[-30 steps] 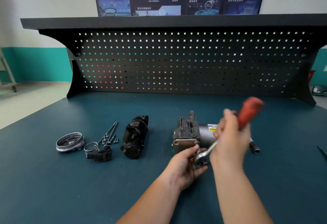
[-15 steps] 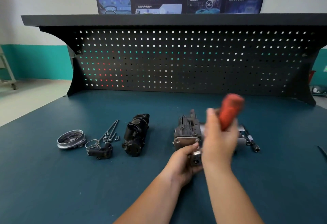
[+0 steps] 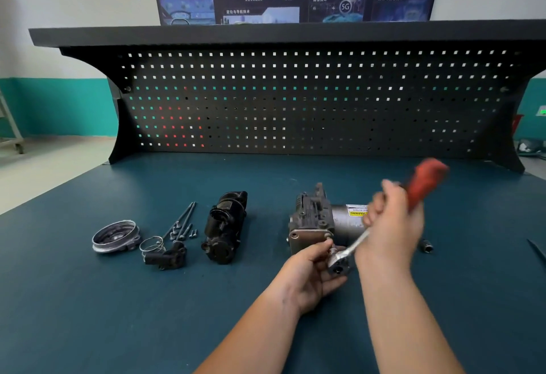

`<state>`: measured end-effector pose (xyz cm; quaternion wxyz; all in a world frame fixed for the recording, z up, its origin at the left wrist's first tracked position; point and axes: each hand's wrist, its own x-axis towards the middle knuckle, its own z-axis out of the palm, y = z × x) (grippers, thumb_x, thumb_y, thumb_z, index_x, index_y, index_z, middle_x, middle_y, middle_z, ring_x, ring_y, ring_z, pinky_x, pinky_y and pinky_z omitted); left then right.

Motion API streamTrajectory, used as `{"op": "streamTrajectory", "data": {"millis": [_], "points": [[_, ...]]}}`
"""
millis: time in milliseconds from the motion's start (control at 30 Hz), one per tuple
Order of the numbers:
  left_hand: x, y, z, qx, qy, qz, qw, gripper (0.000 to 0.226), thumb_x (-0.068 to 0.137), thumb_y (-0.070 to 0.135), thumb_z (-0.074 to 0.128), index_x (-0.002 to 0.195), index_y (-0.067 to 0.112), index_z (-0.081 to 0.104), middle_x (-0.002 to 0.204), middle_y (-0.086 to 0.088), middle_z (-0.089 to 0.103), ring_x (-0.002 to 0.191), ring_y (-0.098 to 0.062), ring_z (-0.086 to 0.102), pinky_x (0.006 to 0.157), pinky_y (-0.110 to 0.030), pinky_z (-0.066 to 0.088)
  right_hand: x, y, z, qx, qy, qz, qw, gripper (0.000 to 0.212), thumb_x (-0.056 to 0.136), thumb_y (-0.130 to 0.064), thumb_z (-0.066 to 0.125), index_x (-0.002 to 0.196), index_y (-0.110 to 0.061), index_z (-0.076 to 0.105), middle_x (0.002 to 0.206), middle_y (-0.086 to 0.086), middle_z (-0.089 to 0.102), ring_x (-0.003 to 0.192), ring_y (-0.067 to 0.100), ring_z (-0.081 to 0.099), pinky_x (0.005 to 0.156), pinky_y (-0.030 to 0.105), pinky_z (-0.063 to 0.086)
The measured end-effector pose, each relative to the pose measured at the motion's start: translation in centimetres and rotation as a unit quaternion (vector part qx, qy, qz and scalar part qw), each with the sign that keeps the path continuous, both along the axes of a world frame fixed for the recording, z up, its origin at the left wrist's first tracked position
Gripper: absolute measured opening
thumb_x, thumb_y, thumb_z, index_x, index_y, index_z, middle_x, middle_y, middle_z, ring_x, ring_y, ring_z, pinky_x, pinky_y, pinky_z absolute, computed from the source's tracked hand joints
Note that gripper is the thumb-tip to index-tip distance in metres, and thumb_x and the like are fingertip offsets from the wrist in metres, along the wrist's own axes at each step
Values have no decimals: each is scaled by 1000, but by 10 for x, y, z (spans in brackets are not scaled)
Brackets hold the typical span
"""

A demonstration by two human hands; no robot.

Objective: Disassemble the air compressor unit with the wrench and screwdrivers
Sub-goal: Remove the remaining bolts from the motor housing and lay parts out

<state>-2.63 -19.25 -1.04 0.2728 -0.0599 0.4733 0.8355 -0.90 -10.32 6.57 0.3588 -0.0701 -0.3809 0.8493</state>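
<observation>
Red plastic grip on a steel shank: ratchet wrench (image 3: 359,241), its head set against the near right corner of the air compressor unit (image 3: 313,221). The unit lies on its side near the middle of the teal bench top (image 3: 88,299). Parts already off lie to the left: black motor housing (image 3: 226,225), long bolts (image 3: 183,221), ring cover (image 3: 115,236). A loose socket (image 3: 427,246) lies to the right. Hazards, as judged: the unit is unclamped, so a hard pull on the handle could roll or skid it. A socket seated askew could slip and round the fastener. A freed bolt could drop and roll away. Right hand (image 3: 390,225): fist closed round the red grip, blurred, handle angled up and to the far right. Left hand (image 3: 310,276): fingers (image 3: 324,248) curled round the wrench head, steadying it against the unit. Whether they also touch the fastener cannot be told.
</observation>
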Motion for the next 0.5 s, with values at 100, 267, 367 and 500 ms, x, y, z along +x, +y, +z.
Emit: {"op": "streamTrajectory", "data": {"millis": [100,267,367,500], "points": [[1,0,1,-1,6,-7,1000,11,90,14,56,90,7,65,76,-7,67,63,-18,68,63,-30,58,-5,-25,9,274,-5,20,962,22,82,-18,65,68,-24,49,46,-15,45,42,-1,38,46,16,34],[0,-1,-3,28,29,1,999,38,92,7,49,57,16,62,60,-3,54,57,-15,53,57,-27,46,-6,-55,-1,557,28,0,830,27,80,-33,64,66,-42,43,56,-19,50,49,5,42,50,24,35],[3,0,0,57,50,13,997,40,88,1,48,55,14,65,54,-3,55,49,-13,55,58,-26,46,4,-52,-15,505,62,-25,861,20,76,-39,64,68,-37,45,57,-17,50,51,3,44,53,20,37],[3,2,1,-5,40,23,999,11,85,4,54,78,7,61,63,-4,60,56,-13,57,53,-24,51,14,-29,-17,192,53,-93,975,19,73,-27,67,69,-27,48,51,-19,52,48,-4,46,53,10,38]]}}
